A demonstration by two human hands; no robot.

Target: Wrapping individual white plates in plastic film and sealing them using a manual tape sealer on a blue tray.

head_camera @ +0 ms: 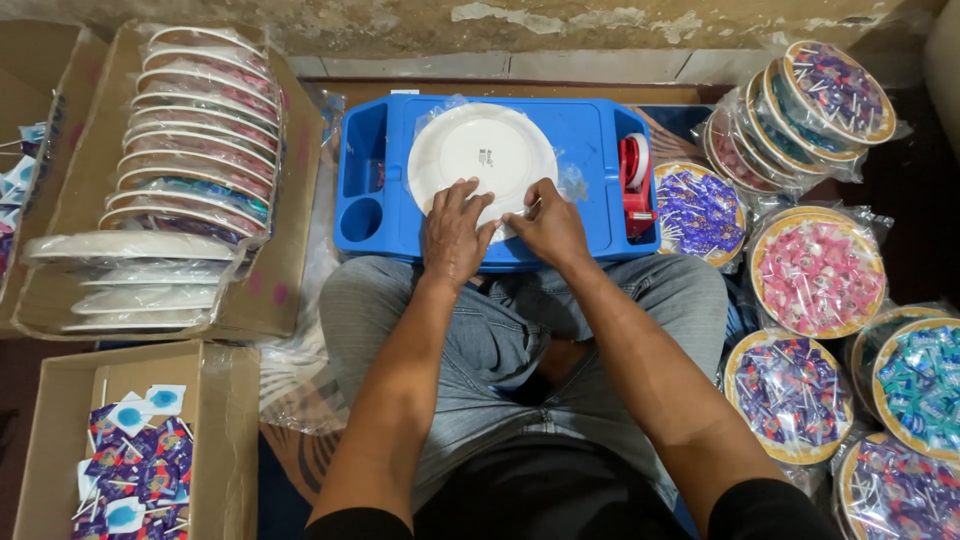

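Note:
A white round plate (pixel 480 150) wrapped in clear plastic lies upside down on a blue plastic lap tray (pixel 585 135) across my knees. My left hand (pixel 455 232) presses flat on the plate's near edge, fingers spread. My right hand (pixel 548 225) sits beside it, fingertips pinching the clear wrap or a strip of tape at the plate's near rim. A red tape dispenser (pixel 634 178) stands at the tray's right end.
A cardboard box (pixel 290 270) at left holds a row of wrapped plates on edge. Another box (pixel 60 440) at lower left contains small purple and blue packets. Several wrapped plates of coloured sweets (pixel 815 270) lie on the floor at right. A wall runs along the back.

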